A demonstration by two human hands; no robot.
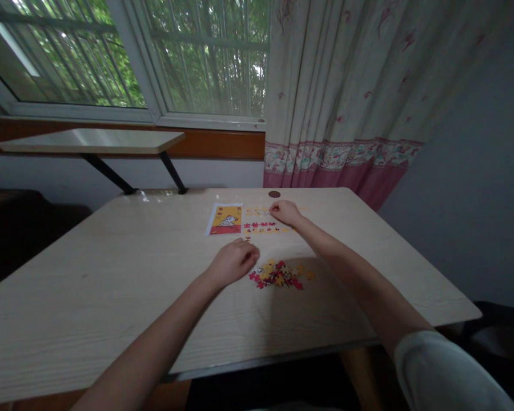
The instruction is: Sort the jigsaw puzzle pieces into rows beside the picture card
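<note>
My right hand [286, 212] reaches over the far part of the table, its fingers pinched at a small pale puzzle piece [265, 213] in the upper row. Below that row, red puzzle pieces [259, 225] and yellow ones [265, 230] lie in lines. My left hand [235, 262] rests on the table with curled, closed fingers; whatever they may hold is hidden. Just right of it is a loose pile of red, yellow and dark-marked puzzle pieces [279, 274]. A picture sheet [226, 220] with a white animal on yellow and red lies left of the rows.
The pale wooden table [124, 274] has its near edge close to my body. A raised shelf [94, 140] on black supports stands at the back left. A dark round disc [274, 194] sits by the far edge, below a floral curtain [325, 114] and a barred window.
</note>
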